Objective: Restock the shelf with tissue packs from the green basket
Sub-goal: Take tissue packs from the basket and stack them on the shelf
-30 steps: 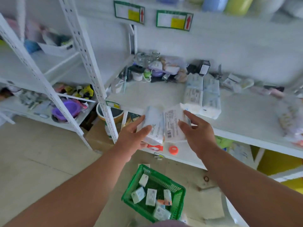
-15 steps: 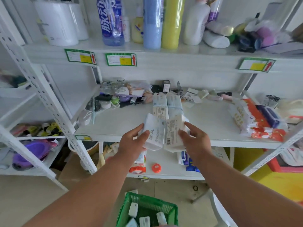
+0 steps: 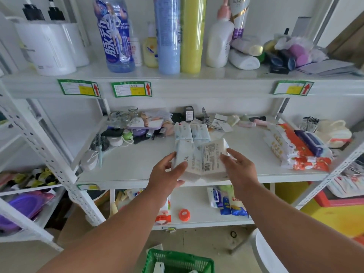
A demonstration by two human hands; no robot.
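Observation:
My left hand [image 3: 167, 174] grips a white tissue pack [image 3: 183, 154] and my right hand [image 3: 239, 168] grips a second tissue pack [image 3: 209, 160] with a barcode label. The two packs are side by side over the front of the middle shelf [image 3: 128, 164]. Just behind them, two pale blue tissue packs [image 3: 192, 131] lie on the shelf. The green basket [image 3: 177, 261] stands on the floor below my arms, with only its top edge and a white pack showing.
Jars, a brush and small items crowd the shelf's back left [image 3: 122, 127]. Orange and white wipe packs [image 3: 295, 148] lie at the right. Tall bottles [image 3: 169, 34] stand on the upper shelf. A white stool edge [image 3: 264, 253] is at the bottom right.
Both hands have carried the two packs forward from in front of the shelf edge to over the middle shelf, close to the stocked packs. My view has tilted upward, so the basket has slid down the frame.

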